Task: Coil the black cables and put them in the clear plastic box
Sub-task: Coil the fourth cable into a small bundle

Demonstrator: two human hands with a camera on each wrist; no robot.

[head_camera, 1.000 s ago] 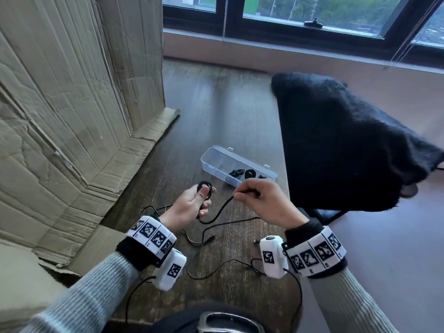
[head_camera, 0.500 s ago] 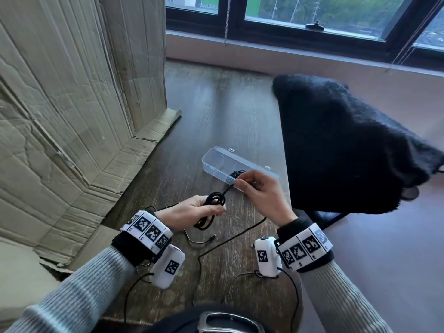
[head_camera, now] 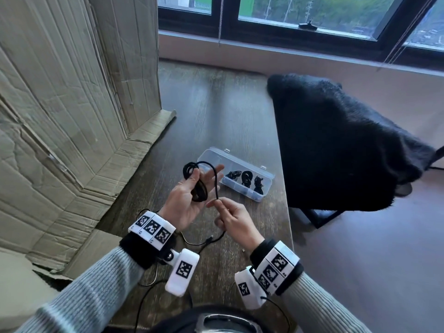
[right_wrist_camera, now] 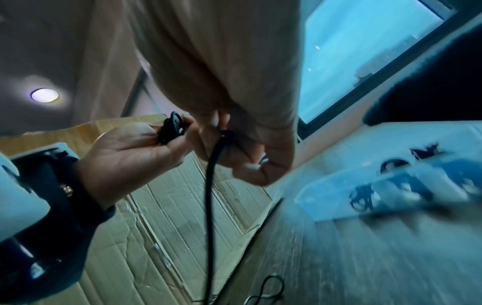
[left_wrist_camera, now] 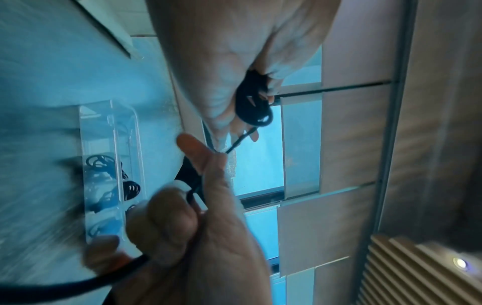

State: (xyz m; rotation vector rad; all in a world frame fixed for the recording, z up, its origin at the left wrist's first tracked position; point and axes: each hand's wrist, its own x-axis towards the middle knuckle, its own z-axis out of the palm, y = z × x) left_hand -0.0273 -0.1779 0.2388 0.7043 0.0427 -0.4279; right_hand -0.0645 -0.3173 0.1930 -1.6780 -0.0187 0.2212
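Note:
My left hand [head_camera: 200, 182] is raised palm up, its thumb pinning a small coil of black cable [head_camera: 192, 173] against the fingers. A loop arcs from the coil down to my right hand [head_camera: 217, 202], which pinches the cable just below and right of the left palm. The cable's loose tail [head_camera: 212, 238] drops to the table, plug end lying there. The clear plastic box [head_camera: 211, 156] lies open just beyond the hands, with three coiled black cables [head_camera: 247, 177] in its right half. The coil [left_wrist_camera: 251, 103] and the pinch show in the left wrist view too.
Another thin black cable [head_camera: 146, 281] trails over the table [head_camera: 223, 111] near my left wrist. Crumpled cardboard [head_camera: 60, 116] walls the left side. A chair draped with black fleece [head_camera: 336, 145] stands close against the table's right edge.
My left hand has lifted and turned palm up with the coil. My right hand has drawn back from the box to just below the left palm, laying another loop.

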